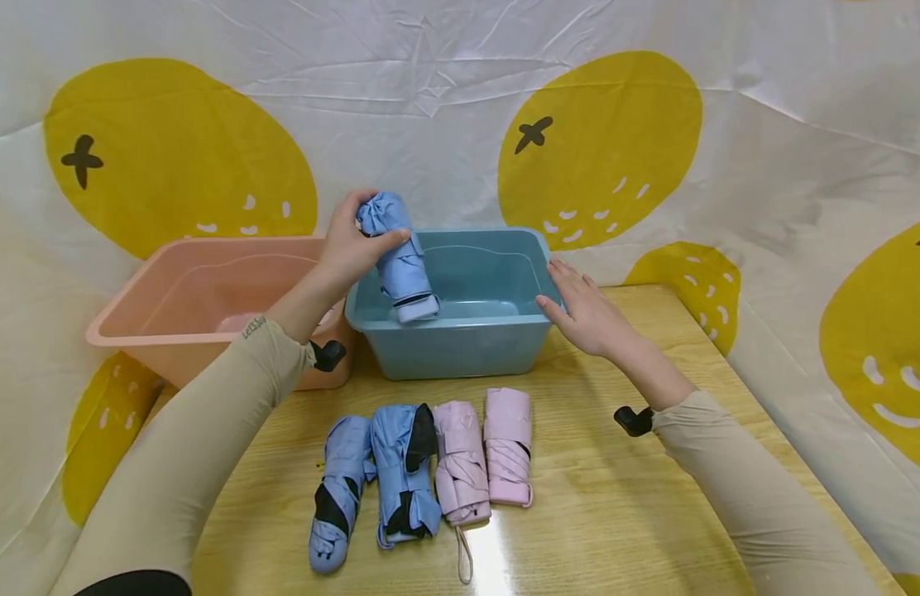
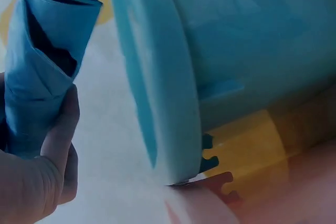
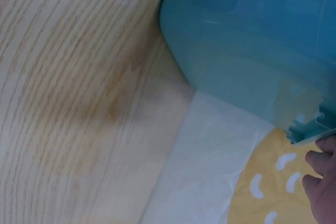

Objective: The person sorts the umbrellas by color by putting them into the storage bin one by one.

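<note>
Blue fabric, wrapped tight round a folded umbrella point(image 1: 402, 275), is what I see in the left hand point(image 1: 352, 247) over on the head camera; its grip is clamped on the upper part, thumb across the near side and fingers behind. The umbrella leans, top end up and to the left, pale cap down and to the right, over the front left part of the teal bin point(image 1: 460, 354); I cannot tell whether the cap touches the rim. On my left wrist feed I get the same wrapped cloth between thumb and fingers, beside the bin's edge. At the bin's other end the right hand point(image 1: 585, 310) rests with its grip apart, the fingers stretched out against the right side of the rim and holding nothing. Just left of the teal bin I have a pink bin point(image 1: 199, 338), partly hidden by the left forearm. Nearer to me, four more folded umbrellas lie in a row on the wood-grain counter point(image 1: 616, 505): a rounded-handled blue one point(image 1: 333, 505), a blue one with black patches point(image 1: 395, 463), a pink one with a strap point(image 1: 461, 463) and a plain pink one point(image 1: 508, 447). Behind everything hangs a white cloth point(image 1: 408, 41) printed with big yellow shapes.
</note>
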Available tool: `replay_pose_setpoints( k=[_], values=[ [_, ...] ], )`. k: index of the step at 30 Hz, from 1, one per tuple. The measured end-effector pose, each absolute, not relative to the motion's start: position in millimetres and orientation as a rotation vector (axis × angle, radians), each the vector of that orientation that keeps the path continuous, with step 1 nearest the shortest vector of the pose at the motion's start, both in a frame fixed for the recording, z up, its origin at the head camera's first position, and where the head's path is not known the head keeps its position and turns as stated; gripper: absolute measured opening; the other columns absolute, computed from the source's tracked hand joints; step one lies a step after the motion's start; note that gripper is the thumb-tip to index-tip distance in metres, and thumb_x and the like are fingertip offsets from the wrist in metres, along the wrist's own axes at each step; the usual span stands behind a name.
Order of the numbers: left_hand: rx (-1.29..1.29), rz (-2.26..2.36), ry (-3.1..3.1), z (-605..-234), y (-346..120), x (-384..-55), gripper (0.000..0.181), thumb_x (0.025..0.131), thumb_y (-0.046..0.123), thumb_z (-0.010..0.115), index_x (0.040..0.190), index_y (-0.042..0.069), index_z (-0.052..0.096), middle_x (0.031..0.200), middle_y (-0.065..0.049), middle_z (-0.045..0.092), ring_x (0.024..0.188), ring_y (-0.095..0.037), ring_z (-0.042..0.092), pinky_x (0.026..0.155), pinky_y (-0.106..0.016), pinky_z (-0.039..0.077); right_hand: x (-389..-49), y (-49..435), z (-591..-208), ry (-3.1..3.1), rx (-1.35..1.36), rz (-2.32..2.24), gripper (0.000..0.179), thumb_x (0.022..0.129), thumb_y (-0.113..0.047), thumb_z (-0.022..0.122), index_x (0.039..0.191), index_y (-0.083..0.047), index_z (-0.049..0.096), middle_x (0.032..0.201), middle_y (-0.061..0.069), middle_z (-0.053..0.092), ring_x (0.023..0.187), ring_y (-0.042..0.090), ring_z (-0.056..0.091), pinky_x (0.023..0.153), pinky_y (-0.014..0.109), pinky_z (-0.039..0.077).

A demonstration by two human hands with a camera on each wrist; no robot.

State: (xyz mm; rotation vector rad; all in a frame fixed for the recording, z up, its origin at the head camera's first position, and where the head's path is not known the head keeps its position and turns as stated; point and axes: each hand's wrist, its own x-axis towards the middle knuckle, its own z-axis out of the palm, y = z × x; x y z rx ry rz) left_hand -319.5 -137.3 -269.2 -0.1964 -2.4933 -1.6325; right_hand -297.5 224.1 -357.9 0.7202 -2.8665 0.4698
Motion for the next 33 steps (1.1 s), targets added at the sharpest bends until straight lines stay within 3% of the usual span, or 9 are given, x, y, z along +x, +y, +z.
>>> replay_pose_setpoints(
  k=[5,15,26,33],
  values=[
    [-0.158,-1.553,-2.572,-279,-132,-339,0.071,0.083,0.032,0.073,0.141,0.022,0.034,0.142,-0.006,0.031,0.121,-0.024,0.036,0.101,-0.038,0.041,-298,224,-358,-2.868,0.720,0.473,0.075,0.099,-0.056,0.027,0.152,-0.005,0.014,0.159,0.007,0.007,0.146,0.022,0.004,0.114,0.053,0.008],
    [-0.366,-1.316,-2.769,-311,-121,-361,0.061,0.083,0.027,0.074,0.133,0.011,0.043,0.134,-0.015,0.037,0.116,-0.028,0.041,0.096,-0.043,0.041,-298,223,-357,-2.874,0.717,0.467,0.075,0.099,-0.056,0.027,0.151,-0.004,0.014,0.159,0.009,0.009,0.146,0.022,0.004,0.114,0.053,0.007],
    [-0.532,-1.117,-3.037,-337,-109,-374,0.052,0.084,0.023,0.073,0.127,0.010,0.047,0.129,-0.015,0.044,0.110,-0.029,0.045,0.094,-0.044,0.041,-300,223,-357,-2.872,0.715,0.464,0.075,0.099,-0.055,0.025,0.151,-0.004,0.014,0.159,0.009,0.009,0.146,0.022,0.004,0.113,0.054,0.009],
    [-0.505,-1.173,-3.138,-348,-107,-378,0.044,0.086,0.019,0.071,0.124,0.010,0.050,0.130,-0.012,0.046,0.108,-0.028,0.048,0.085,-0.041,0.047,-299,223,-358,-2.874,0.710,0.469,0.074,0.099,-0.055,0.027,0.151,-0.004,0.015,0.159,0.008,0.009,0.146,0.022,0.004,0.113,0.054,0.009]
  ],
)
